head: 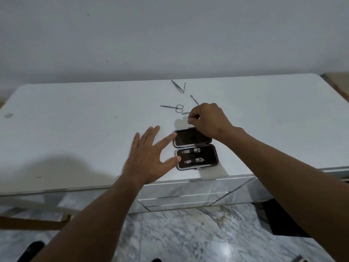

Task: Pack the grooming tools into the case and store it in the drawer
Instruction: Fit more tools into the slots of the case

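A small black grooming case (190, 138) lies open on the white table (75, 129), near its front edge. Its near half (209, 157) holds two silver nail clippers (194, 160) under straps. My left hand (149, 157) is spread flat, its index finger and thumb touching the case's left side. My right hand (207, 120) hovers over the far half, fingers pinched on a small thin metal tool (187, 113). Small scissors (177, 108), tweezers (179, 86) and a thin pick (194, 100) lie loose on the table beyond the case.
Drawers (181, 195) with pale marbled fronts sit below the table's front edge, under the case. A marbled floor (188, 235) lies below, with a dark object (279, 218) at the right. A plain wall stands behind the table.
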`<state>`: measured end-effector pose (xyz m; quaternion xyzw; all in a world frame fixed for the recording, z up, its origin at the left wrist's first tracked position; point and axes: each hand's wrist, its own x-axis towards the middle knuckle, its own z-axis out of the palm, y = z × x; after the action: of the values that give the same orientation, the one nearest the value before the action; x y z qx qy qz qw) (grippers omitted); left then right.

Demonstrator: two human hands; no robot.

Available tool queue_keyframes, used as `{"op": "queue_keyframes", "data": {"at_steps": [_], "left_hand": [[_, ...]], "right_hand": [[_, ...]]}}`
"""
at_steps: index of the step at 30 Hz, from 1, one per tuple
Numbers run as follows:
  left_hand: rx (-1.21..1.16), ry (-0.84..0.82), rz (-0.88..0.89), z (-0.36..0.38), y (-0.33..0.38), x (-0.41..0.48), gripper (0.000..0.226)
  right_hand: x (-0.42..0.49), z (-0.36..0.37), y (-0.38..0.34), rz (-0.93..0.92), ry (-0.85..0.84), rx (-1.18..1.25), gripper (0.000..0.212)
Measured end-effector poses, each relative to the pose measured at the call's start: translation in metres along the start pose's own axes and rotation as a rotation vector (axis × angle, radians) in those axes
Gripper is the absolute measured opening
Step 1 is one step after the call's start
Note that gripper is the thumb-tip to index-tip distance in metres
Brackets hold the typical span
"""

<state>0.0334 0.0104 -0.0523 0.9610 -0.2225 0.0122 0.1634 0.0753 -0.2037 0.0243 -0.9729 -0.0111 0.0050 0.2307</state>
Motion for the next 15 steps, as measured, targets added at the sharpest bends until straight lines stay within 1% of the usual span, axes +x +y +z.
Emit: {"op": "queue_keyframes", "data": {"at_steps": [5,13,15], "left_hand": [[0.0,0.017,-0.01,0.0,0.0,0.001,0.072],[-0.016,0.023,-0.018,-0.003,0.002,0.001,0.074],[-0.008,0.025,-0.019,-0.003,0.002,0.001,0.074]], "right_hand": [[0.039,0.012,-0.007,0.075,-0.01,-0.059,0.018],[0.085,0.024,-0.018,0.13,-0.072,-0.174,0.019],[0.091,0.022,-0.022,0.118,-0.102,-0.211,0.021]]}}
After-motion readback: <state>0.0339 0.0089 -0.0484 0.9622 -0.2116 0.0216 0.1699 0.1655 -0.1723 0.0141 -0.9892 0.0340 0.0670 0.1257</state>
